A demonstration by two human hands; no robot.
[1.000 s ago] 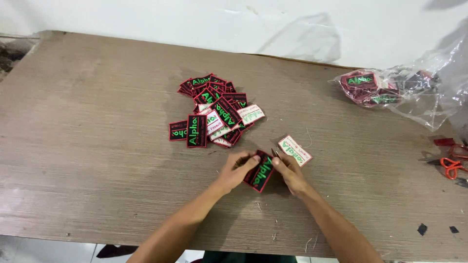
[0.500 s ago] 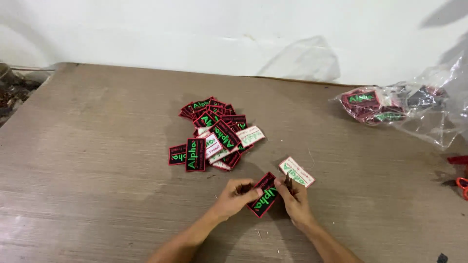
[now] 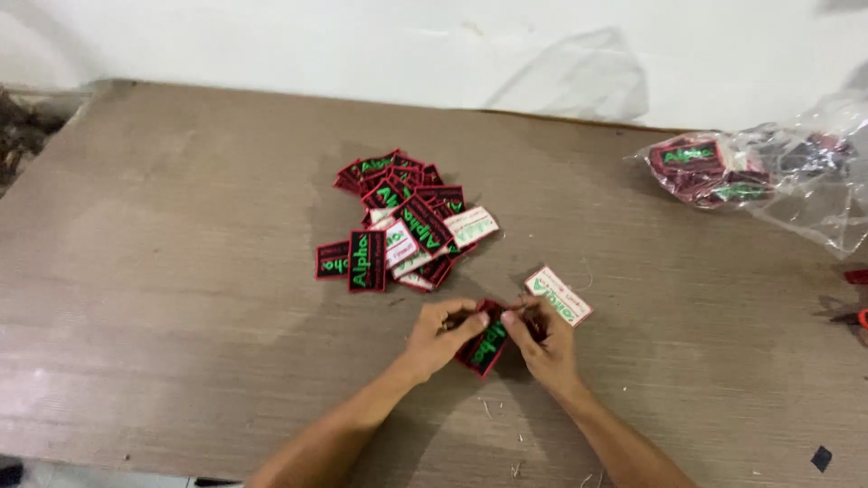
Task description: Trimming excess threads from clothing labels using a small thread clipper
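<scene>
Black, red and green on brown.
Patch [image 3: 485,348] is black with red edging and green lettering; the pile [image 3: 398,221] matches, some showing white backs; table [image 3: 181,271] brown woodgrain.

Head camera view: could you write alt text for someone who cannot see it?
Two bare hands, left and right, pinch one black patch with red edging and green lettering over a brown table. A pile of like patches lies behind, a white-backed one sits beside the right hand, and a clear bag of more rests far right.
</scene>
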